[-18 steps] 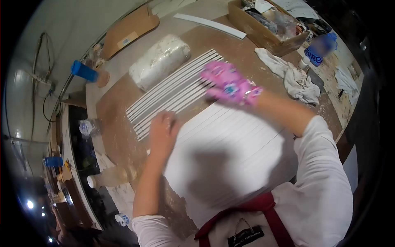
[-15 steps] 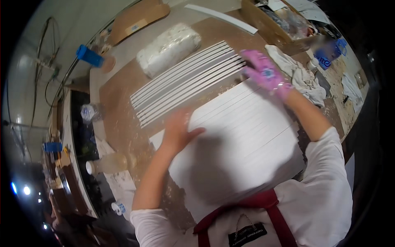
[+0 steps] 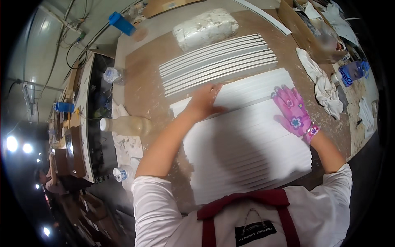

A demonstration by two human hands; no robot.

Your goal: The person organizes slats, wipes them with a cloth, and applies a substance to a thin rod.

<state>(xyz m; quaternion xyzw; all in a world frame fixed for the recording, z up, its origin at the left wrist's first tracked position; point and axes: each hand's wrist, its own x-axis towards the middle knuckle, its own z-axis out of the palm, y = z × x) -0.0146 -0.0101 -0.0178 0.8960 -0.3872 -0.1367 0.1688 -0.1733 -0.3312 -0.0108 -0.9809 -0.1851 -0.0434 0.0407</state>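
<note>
Long white strips (image 3: 242, 136) lie side by side on the brown table board in front of me, forming a broad, uneven-edged panel. My bare left hand (image 3: 204, 102) rests at the left part of the far strips, thumb spread away from the fingers. On the right part of these strips lies my right hand (image 3: 293, 112), in a pink flowered glove, its fingers stretched out and the thumb apart. Neither hand visibly grips anything. Just beyond is a second bundle of narrow white strips (image 3: 218, 61), with dark lines between them.
A plastic-wrapped white bundle (image 3: 205, 29) sits at the back. A cardboard box (image 3: 310, 33) of scraps stands far right, near a white rag (image 3: 319, 84) and a blue-labelled bottle (image 3: 349, 74). At the left are a cloudy bottle (image 3: 127, 125), a plastic cup (image 3: 121, 174) and a blue cup (image 3: 122, 23).
My right hand has come back toward me from beside the strip bundle onto the white panel. My left hand stays near the panel's far left edge. The whole view has shifted.
</note>
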